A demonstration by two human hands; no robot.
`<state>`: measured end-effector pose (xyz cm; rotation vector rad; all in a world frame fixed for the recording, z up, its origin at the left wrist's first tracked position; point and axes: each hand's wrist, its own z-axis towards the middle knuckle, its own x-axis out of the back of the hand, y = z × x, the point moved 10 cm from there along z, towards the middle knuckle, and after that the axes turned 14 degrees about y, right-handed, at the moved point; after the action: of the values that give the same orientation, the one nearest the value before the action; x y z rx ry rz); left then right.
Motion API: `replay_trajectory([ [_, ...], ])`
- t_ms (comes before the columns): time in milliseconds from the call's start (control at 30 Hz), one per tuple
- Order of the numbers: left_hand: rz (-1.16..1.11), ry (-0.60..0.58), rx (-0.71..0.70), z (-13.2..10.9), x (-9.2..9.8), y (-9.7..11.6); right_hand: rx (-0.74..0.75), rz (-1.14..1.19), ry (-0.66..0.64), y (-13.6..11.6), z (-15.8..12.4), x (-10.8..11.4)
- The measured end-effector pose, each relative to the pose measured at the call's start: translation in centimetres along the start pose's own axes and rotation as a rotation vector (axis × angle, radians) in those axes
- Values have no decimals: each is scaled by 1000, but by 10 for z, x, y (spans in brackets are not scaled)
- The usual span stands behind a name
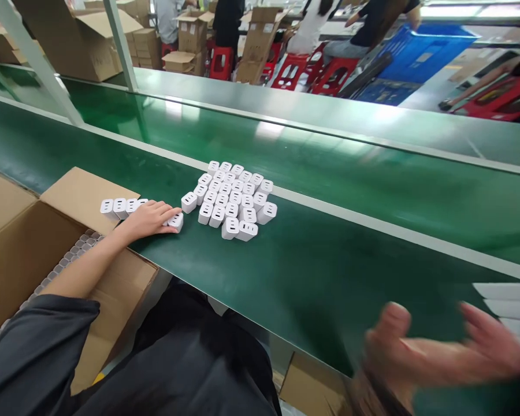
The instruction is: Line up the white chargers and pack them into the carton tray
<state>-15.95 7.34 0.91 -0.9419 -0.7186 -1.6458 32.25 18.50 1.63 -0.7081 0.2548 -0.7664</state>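
Note:
My left hand (149, 218) lies flat on a short row of white charger plugs (120, 206) on the green bench (286, 271), fingers stretched toward one plug (176, 222) at the row's end. A tight cluster of several white plugs (234, 199) stands just right of it. My right hand (442, 352) hovers low at the right, blurred by motion, fingers spread and holding nothing, close to a stack of white flat pieces (513, 312) at the frame's edge.
An open cardboard box (34, 248) with rows of plugs inside sits at my left. A green conveyor belt (329, 167) runs behind the bench. Beyond it are cartons (91, 43), red stools (290, 72), a blue crate (420, 52) and seated people.

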Motion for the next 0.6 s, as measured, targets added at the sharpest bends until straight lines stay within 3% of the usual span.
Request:
replay_trajectory([
  [67,20,-6,1,-2,5,-9,291,86,-3,-45,-16,-7],
  [200,91,51,89,9,14,-14,417,161,-444,-106,-59,-77],
  [333,151,0,110,42,3,13,587,174,-803,-160,-111,-142],
  [467,230,-115,117,64,-16,38,712,10,-1067,-173,-161,-192],
  [600,260,-95,97,63,-23,57,788,-30,-1123,-171,-179,-197],
])
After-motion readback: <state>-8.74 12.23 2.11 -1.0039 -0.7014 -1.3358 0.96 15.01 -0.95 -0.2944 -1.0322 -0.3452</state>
